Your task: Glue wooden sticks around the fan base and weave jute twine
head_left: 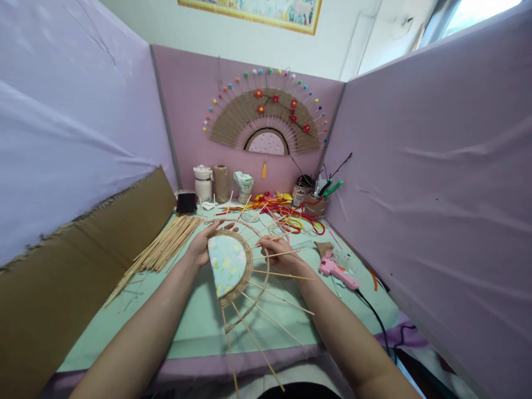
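Above the table I hold a half-round fan frame, tilted with its straight edge to the left. Its centre is pale blue-green floral cloth, edged with a band of brown twine. Thin wooden sticks fan out from it, and a twine-coloured outer ring crosses them. My left hand grips the frame's upper left edge, thumb in front and some fingers behind. With closed fingers, my right hand pinches the outer ring near one of the sticks; the exact contact is partly hidden.
A pink glue gun with a black cord lies at the right. Wooden sticks lie at the left beside a cardboard sheet. Colored cords, a white jar and a twine roll stand behind. A finished fan hangs on the back panel.
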